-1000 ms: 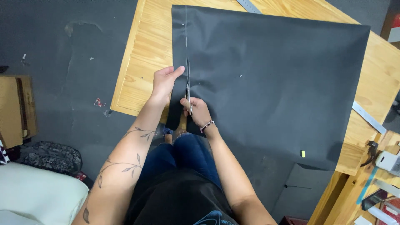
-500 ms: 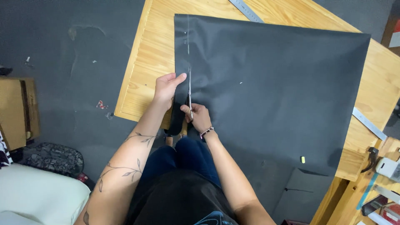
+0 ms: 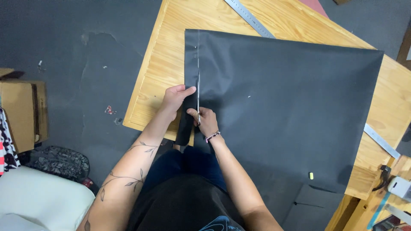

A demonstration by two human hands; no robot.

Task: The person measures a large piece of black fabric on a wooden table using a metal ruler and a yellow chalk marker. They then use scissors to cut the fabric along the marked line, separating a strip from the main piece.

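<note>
A large black sheet of fabric (image 3: 291,107) lies spread over a wooden table (image 3: 171,55) and hangs over its near edge. My right hand (image 3: 206,121) is shut on a pair of scissors (image 3: 198,92), whose blades point away from me along a marked line near the sheet's left edge. My left hand (image 3: 175,97) holds the narrow cut strip (image 3: 186,124) on the left of the blades, thumb on top. The strip curls down over the table edge.
A metal ruler (image 3: 248,17) lies at the table's far side, and another ruler (image 3: 381,141) at the right edge. A small yellow piece of chalk (image 3: 311,176) rests on the sheet. A cardboard box (image 3: 19,111) and a patterned bag (image 3: 60,160) sit on the dark floor at left.
The scissors and both hands have advanced a little farther along the marked line, lengthening the cut. The view has shifted slightly.
</note>
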